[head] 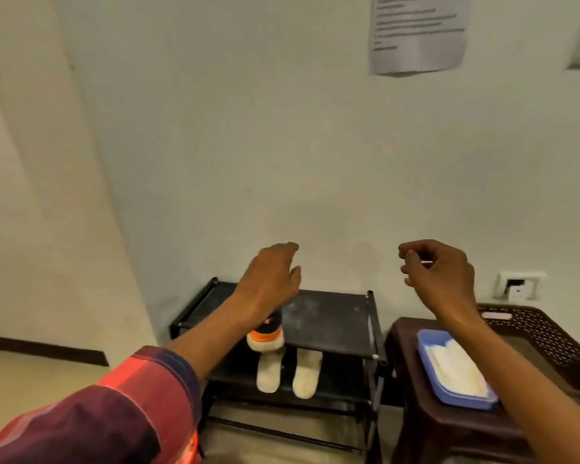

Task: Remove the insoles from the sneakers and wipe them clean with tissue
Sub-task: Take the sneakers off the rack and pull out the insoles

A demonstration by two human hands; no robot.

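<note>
A black shoe rack [332,316] stands against the wall. On its top shelf sits a sneaker [267,334] with an orange, dark and white heel, partly hidden by my left forearm. Two pale insoles [269,371] [307,373] lie side by side on the shelf below, toes toward me. A blue tray of white tissue [431,343] rests on a brown plastic stool at the right. My left hand [270,283] hovers above the rack's top shelf, fingers apart, holding nothing. My right hand [437,272] hangs in the air above the stool with fingers loosely curled and empty.
The brown plastic stool [412,410] stands right of the rack. Behind it is a brown perforated basket [543,329]. A wall socket [519,286] and a paper notice [417,31] are on the wall. Bare floor lies to the left.
</note>
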